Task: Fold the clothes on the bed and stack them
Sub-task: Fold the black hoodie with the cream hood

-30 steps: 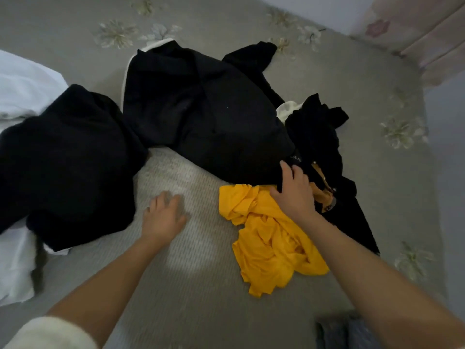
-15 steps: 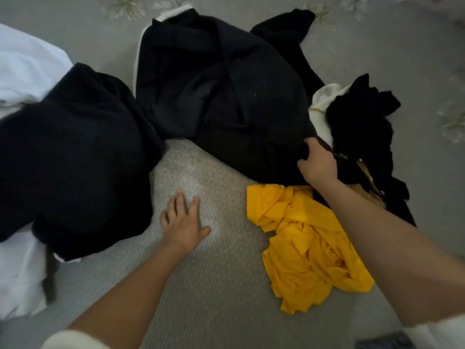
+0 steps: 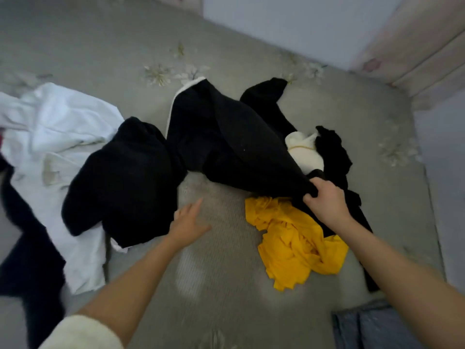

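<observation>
A large black garment (image 3: 226, 144) with a white edge lies spread across the middle of the bed. My right hand (image 3: 324, 200) is shut on its near right corner, lifting that corner off the bed. Just below that hand lies a crumpled yellow garment (image 3: 297, 243). My left hand (image 3: 187, 222) hovers flat with fingers apart over bare bedcover, beside a second black garment (image 3: 123, 180). A cream garment (image 3: 304, 152) and another black piece (image 3: 334, 149) lie behind my right hand.
A white garment (image 3: 50, 137) sprawls at the left, with a dark garment (image 3: 27, 250) along the left edge. The grey flowered bedcover (image 3: 221, 285) shows between my arms. Blue denim (image 3: 372, 326) sits at the lower right. A wall and padded headboard (image 3: 415, 49) rise behind.
My right hand has closed on the black garment's corner and pulled it up and toward me. My left hand has lifted slightly off the bedcover. The view has tilted up and back.
</observation>
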### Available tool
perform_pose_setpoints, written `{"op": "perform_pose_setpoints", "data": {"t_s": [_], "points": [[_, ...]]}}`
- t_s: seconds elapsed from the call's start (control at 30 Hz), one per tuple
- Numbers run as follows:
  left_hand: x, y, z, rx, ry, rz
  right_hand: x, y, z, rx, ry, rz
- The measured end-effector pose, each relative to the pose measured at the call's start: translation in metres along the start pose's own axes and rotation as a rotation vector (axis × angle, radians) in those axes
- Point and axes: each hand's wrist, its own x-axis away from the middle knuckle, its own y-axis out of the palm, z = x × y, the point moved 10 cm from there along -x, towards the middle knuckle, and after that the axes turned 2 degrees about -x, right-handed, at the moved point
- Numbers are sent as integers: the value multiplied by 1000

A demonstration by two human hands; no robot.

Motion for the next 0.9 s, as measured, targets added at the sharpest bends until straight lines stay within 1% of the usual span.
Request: {"op": "perform_pose_setpoints", "data": {"t_s": [0.1,0.13,0.2,0.27,0.37,0.5,0.57,0.67,0.77,0.9], "points": [[46,-41,25,38,100,150,31,-40,-44,-45,-90,71],[61,-54,35,42,151,191,39,-61,-58,-84,-93,113],[91,-80,55,43,240,228,55,-113,-83,-192,-88,218],[120,-109,72,60,315,266,72,-171,-114,-274,-127,319],[169,-154,100,40,431,380,112,-253,-163,-297,-219,463],[244,-195,146,40,606,502,170,-338,-196,-531,-304,568],[280,-204,170,31,686,548,206,-367,-201,-592,-351,605],[309,-207,192,47,742,533,240,-392,-204,-658,-418,589],[338,-210,218,137,825,490,271,-408,-193,-655,-446,546],[368,-202,251,249,880,344,311,-418,-178,-628,-489,513]]}}
